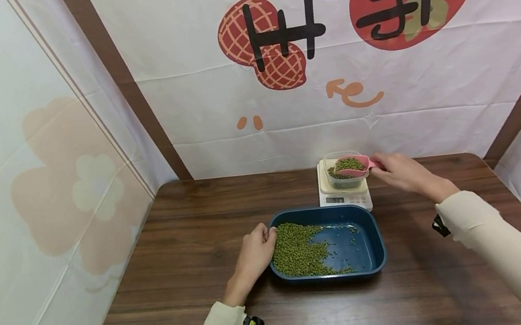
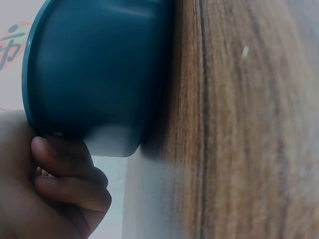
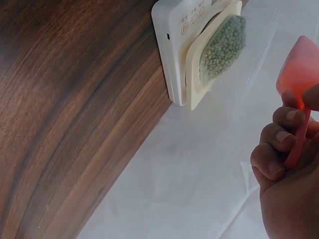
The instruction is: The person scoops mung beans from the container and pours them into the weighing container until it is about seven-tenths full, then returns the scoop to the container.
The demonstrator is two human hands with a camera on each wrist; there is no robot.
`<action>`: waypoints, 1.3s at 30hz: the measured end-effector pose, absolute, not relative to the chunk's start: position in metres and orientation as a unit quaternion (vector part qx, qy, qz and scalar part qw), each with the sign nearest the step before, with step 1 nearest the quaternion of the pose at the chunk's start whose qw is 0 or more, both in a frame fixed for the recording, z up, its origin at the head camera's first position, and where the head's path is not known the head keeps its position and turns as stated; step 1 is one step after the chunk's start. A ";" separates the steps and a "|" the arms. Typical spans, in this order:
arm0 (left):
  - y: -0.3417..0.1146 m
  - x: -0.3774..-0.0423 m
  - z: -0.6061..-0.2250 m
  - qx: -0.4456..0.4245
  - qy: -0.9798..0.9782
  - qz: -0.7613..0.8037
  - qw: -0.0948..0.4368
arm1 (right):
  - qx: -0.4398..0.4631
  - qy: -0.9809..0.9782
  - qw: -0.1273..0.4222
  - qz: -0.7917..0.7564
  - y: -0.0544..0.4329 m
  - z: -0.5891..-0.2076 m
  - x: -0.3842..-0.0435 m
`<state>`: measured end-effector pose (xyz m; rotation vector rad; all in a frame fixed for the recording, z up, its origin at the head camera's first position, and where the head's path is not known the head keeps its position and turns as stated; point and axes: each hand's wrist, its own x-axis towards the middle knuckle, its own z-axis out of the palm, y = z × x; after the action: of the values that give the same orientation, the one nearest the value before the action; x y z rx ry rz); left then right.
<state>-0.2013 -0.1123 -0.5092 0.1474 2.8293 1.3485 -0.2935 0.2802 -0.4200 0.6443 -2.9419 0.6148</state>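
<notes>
My left hand (image 1: 255,253) grips the left rim of a dark blue rectangular tray (image 1: 357,253). Green mung beans (image 1: 297,252) lie heaped on the tray's left side, with a few scattered to the right. In the right hand (image 1: 407,177) is the handle of a pink scoop (image 3: 299,69), which bears mung beans in the head view. It is held over a clear plastic container (image 1: 347,183) that has mung beans at its bottom. That container sits on a white kitchen scale (image 1: 358,200) behind the tray. The left wrist view shows curled fingers (image 2: 70,174) at the tray's rim.
The brown wooden table (image 1: 185,239) ends at a white printed cloth wall (image 1: 218,158) just behind the scale. Another cloth panel (image 1: 61,191) stands along the left side. The scale's front edge is close to the tray's back rim.
</notes>
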 end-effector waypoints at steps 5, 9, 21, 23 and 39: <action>-0.112 -0.202 -0.510 0.045 0.903 0.428 0.002 | 0.203 -0.958 0.032 0.198 0.283 -0.420 -0.295; -0.112 -0.202 -0.510 0.042 0.904 0.426 0.000 | 0.199 -0.960 0.034 0.194 0.284 -0.419 -0.296; -0.112 -0.202 -0.508 0.041 0.905 0.423 -0.005 | 0.193 -0.965 0.028 0.174 0.291 -0.421 -0.303; -0.112 -0.202 -0.508 0.040 0.906 0.422 -0.004 | 0.194 -0.965 0.027 0.174 0.292 -0.422 -0.304; -0.112 -0.201 -0.509 0.043 0.903 0.426 0.000 | 0.172 -0.972 0.008 0.159 0.291 -0.418 -0.303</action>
<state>-0.2008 -0.1119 -0.5085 0.1343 2.8387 1.3399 -0.3031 0.2908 -0.4183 0.5362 -3.0383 0.4967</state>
